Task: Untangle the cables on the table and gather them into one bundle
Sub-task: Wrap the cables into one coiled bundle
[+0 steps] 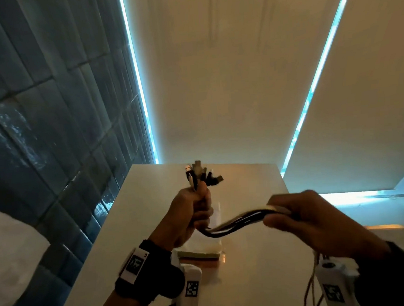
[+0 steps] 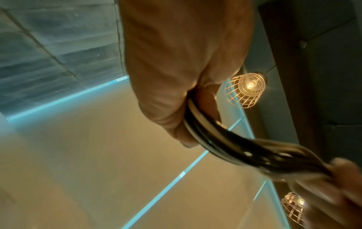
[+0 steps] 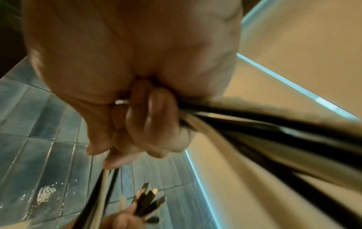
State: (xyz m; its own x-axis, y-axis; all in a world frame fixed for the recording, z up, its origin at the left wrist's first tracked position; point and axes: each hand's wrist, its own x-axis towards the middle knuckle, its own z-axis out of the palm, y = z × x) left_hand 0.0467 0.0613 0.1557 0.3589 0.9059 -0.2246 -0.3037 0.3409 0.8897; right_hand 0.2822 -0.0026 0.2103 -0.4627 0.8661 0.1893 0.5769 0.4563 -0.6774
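Observation:
A bundle of black and white cables (image 1: 234, 223) runs between both hands above the white table (image 1: 257, 268). My left hand (image 1: 195, 215) grips one end in a fist, and several plug ends (image 1: 202, 174) fan out above it. My right hand (image 1: 303, 217) grips the bundle further along, fingers curled round it. The left wrist view shows the cables (image 2: 225, 144) leaving the left fist (image 2: 176, 108) toward the right hand's fingers (image 2: 333, 178). Seen from the right wrist, the cables (image 3: 274, 131) pass through the curled right hand (image 3: 149, 120), with the plugs (image 3: 149, 199) below.
A flat pale block (image 1: 200, 249) lies on the table under the left hand. Thin cables (image 1: 313, 286) hang at the table's near right. A dark tiled wall (image 1: 38, 116) stands left, pale blinds (image 1: 227, 79) behind. Wire-cage lamps (image 2: 245, 89) hang overhead.

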